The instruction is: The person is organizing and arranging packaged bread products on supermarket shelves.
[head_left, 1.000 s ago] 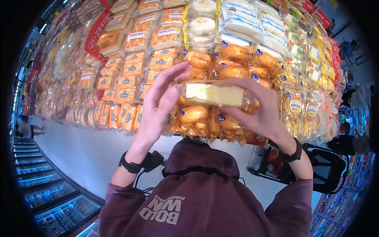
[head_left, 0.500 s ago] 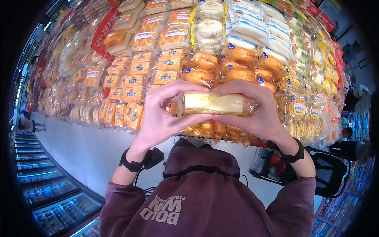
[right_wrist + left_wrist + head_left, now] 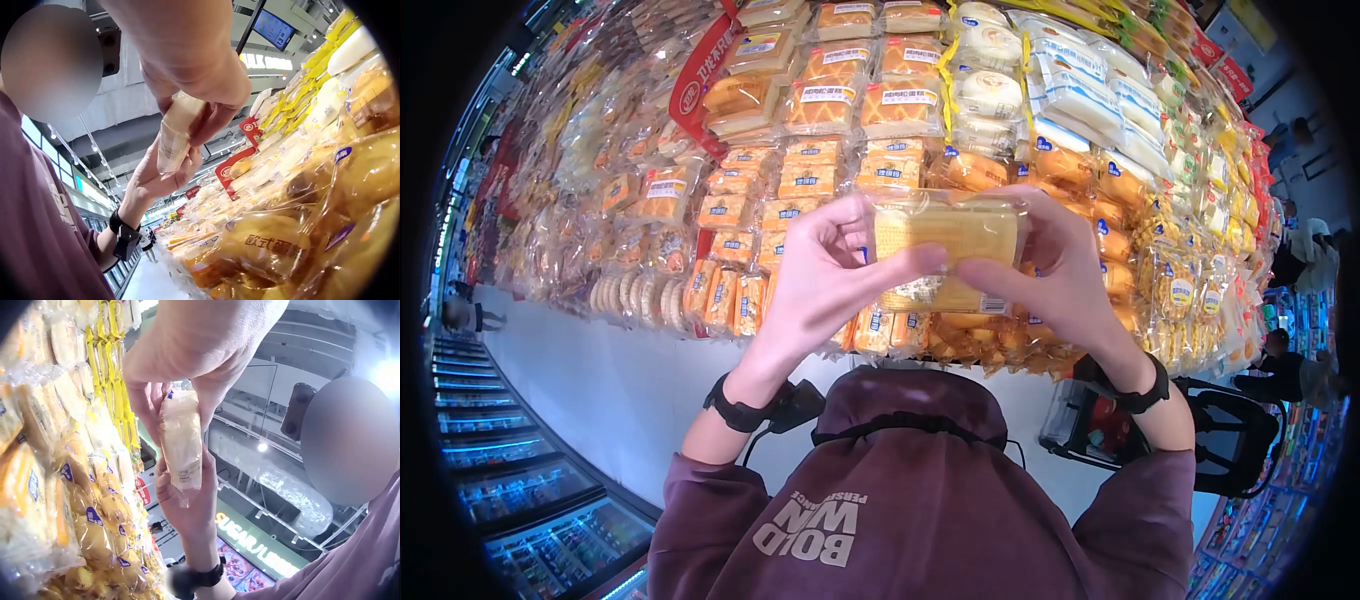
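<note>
A clear-wrapped, pale yellow slab of cake (image 3: 960, 225) is held up above the near rows of the display, its broad face with a barcode turned toward the head camera. My left hand (image 3: 815, 280) grips its left end, thumb lying across the face. At the other end my right hand (image 3: 1065, 270) holds it in the same way, the two thumbtips close together. Fingers of both hands go behind the package, mostly hidden in the head view. Edge-on, the wrapped cake (image 3: 181, 440) appears narrow between the hands in the left wrist view, and likewise in the right wrist view.
Below and beyond the hands, packaged breads (image 3: 810, 170) fill a wide sloping display, with golden buns (image 3: 975, 170) and white bags (image 3: 1070, 75). A red sign strip (image 3: 705, 75) stands among them. A black cart (image 3: 1225, 430) is at the right; freezers (image 3: 550, 510) line the left.
My left hand came in from beside the package and took hold of its left end. Both hands then tilted it, so its broad face shows instead of its narrow side.
</note>
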